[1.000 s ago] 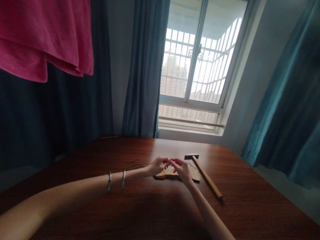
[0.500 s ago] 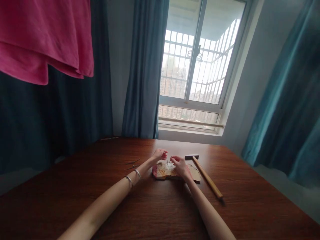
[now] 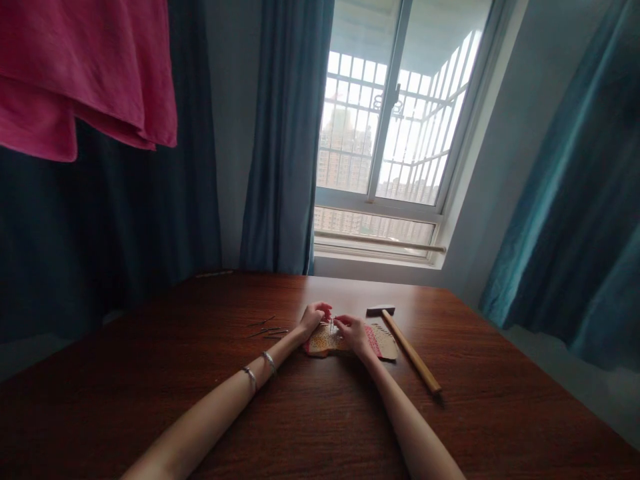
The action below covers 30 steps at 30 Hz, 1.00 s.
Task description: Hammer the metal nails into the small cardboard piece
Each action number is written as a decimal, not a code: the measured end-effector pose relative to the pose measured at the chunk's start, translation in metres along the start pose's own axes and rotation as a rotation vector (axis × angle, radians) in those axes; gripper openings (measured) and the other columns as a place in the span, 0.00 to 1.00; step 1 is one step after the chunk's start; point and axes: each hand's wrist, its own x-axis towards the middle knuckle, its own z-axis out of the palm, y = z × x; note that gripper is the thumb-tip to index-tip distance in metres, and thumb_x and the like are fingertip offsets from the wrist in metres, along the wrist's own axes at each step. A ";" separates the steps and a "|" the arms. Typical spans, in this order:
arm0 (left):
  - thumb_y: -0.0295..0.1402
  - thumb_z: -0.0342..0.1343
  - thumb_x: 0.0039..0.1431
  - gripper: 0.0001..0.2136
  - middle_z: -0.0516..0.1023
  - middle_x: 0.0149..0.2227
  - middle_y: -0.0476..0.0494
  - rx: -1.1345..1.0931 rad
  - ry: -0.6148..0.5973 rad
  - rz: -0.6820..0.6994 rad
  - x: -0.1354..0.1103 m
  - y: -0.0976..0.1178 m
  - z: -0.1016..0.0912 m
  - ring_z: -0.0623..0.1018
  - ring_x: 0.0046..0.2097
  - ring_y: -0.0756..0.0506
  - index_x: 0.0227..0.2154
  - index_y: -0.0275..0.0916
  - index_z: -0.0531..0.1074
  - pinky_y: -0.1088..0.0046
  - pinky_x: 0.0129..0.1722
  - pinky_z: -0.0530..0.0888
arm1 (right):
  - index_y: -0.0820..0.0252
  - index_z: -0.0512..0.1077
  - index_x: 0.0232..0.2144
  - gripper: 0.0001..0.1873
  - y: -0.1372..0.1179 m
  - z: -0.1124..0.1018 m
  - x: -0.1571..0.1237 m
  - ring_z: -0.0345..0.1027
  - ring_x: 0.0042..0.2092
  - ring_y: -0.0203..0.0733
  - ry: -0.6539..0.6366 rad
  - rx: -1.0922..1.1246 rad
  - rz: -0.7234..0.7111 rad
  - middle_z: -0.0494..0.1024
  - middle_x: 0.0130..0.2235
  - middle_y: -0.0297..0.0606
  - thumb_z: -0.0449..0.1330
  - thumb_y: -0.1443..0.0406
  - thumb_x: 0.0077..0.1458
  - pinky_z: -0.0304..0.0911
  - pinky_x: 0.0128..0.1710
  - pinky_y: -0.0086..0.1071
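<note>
A flat piece with a dotted yellow, white and pink pattern [image 3: 320,345] lies on the table under my hands. Thin upright nails [image 3: 331,325] stand near its far edge. My right hand [image 3: 354,333] is over the middle of the piece, thumb and forefinger pinched at the top of a nail. At the far left corner is my left hand [image 3: 315,316], its fingers bent toward the nails but apart, with nothing visible in them. The right hand covers part of the patterned surface.
A hammer [image 3: 411,353] with a wooden handle lies right of the piece. Several thin dark nail-like pieces [image 3: 270,331] lie to the left on the brown wooden table [image 3: 240,427]. A pink cloth [image 3: 85,73] hangs at upper left. Curtains and a barred window stand behind.
My right hand has moved slightly left, its fingertips now at the upright nails. My left hand has shifted a little left and down. The view has turned slightly.
</note>
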 end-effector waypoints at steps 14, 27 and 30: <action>0.26 0.51 0.41 0.14 0.75 0.29 0.46 0.277 -0.232 0.070 -0.013 0.012 -0.013 0.73 0.33 0.48 0.35 0.33 0.72 0.74 0.33 0.69 | 0.52 0.76 0.29 0.09 0.000 -0.002 -0.003 0.69 0.30 0.39 -0.003 -0.060 -0.058 0.77 0.28 0.33 0.57 0.59 0.47 0.63 0.32 0.30; 0.41 0.56 0.46 0.15 0.75 0.28 0.44 0.434 -0.213 0.253 -0.008 -0.007 -0.008 0.73 0.31 0.48 0.29 0.33 0.74 0.75 0.30 0.69 | 0.56 0.75 0.27 0.08 0.004 0.000 -0.005 0.68 0.32 0.36 -0.004 -0.141 -0.073 0.75 0.32 0.35 0.55 0.65 0.48 0.62 0.31 0.26; 0.42 0.57 0.45 0.15 0.75 0.27 0.44 0.462 -0.190 0.246 -0.007 -0.008 -0.008 0.73 0.30 0.48 0.28 0.33 0.74 0.75 0.30 0.69 | 0.57 0.75 0.27 0.09 0.005 0.002 -0.005 0.68 0.32 0.35 -0.004 -0.173 -0.063 0.75 0.33 0.35 0.54 0.66 0.47 0.62 0.32 0.26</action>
